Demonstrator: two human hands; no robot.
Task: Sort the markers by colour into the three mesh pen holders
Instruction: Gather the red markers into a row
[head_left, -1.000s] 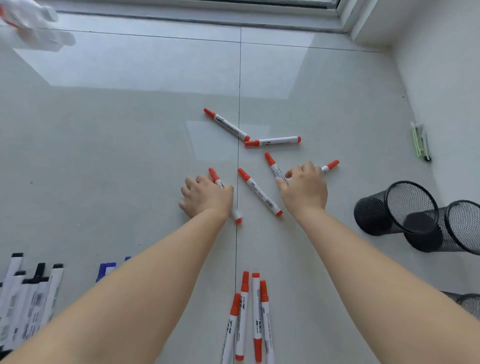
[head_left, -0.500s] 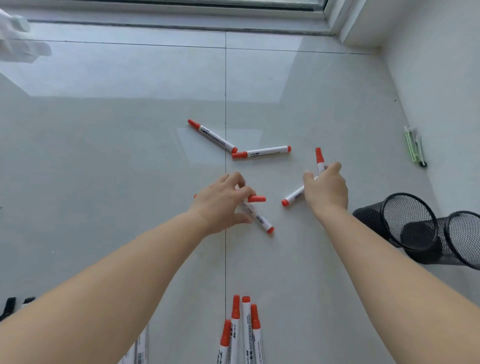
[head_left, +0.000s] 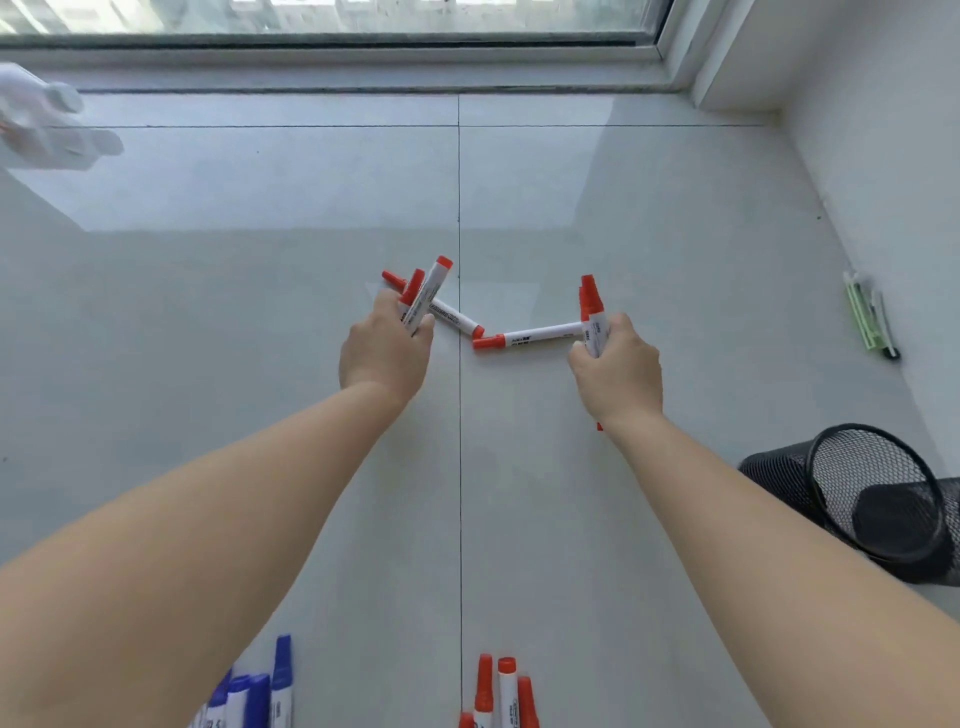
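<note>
My left hand grips two red-capped white markers, their ends pointing up and away. My right hand grips two more red markers, caps up. Two red markers still lie on the grey tiled floor between the hands: one slanted beside my left fingers, one nearly level reaching to my right hand. A row of red markers lies at the bottom edge, and blue markers lie at the bottom left. A black mesh pen holder lies on its side at the right.
A second mesh holder is cut off by the right edge behind the first. Green and white pens lie along the right wall. A window sill runs across the far edge. A blurred white object sits at the far left.
Both hands have lifted from the floor with two red markers each and moved farther away, toward the last two red markers. The view has tilted up.
</note>
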